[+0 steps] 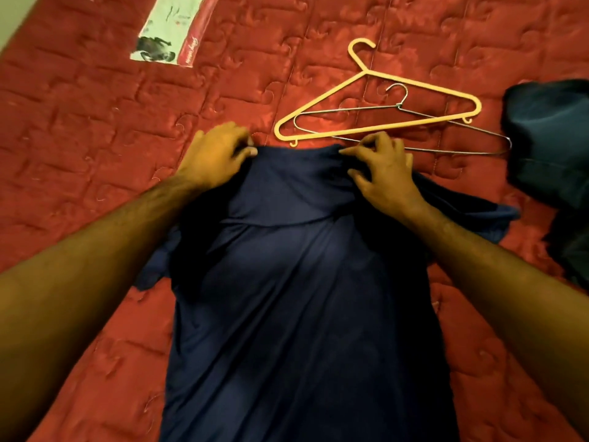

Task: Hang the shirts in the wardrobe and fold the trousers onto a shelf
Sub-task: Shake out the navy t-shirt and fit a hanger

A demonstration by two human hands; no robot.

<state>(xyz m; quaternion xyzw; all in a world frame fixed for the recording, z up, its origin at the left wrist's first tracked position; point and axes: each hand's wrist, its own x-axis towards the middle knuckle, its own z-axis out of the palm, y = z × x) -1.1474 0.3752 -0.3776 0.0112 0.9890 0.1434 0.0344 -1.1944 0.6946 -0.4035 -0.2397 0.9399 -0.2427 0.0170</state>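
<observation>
A dark navy shirt (pixel 296 282) lies stretched lengthwise on the red quilted bed (pixel 79 138), its top edge far from me. My left hand (pixel 213 154) pinches that top edge at its left corner. My right hand (pixel 382 170) pinches the same edge at its right corner, fingers curled. Just beyond the shirt lie two hangers, a cream plastic hanger (pixel 376 100) and a thin metal wire hanger (pixel 414 122), overlapping each other. The shirt's sleeves spread out to either side under my forearms.
A heap of dark clothing (pixel 551 148) sits at the right edge of the bed. A flat printed package (pixel 173 27), pale green and red, lies at the far left. A pale wall strip shows in the top left corner.
</observation>
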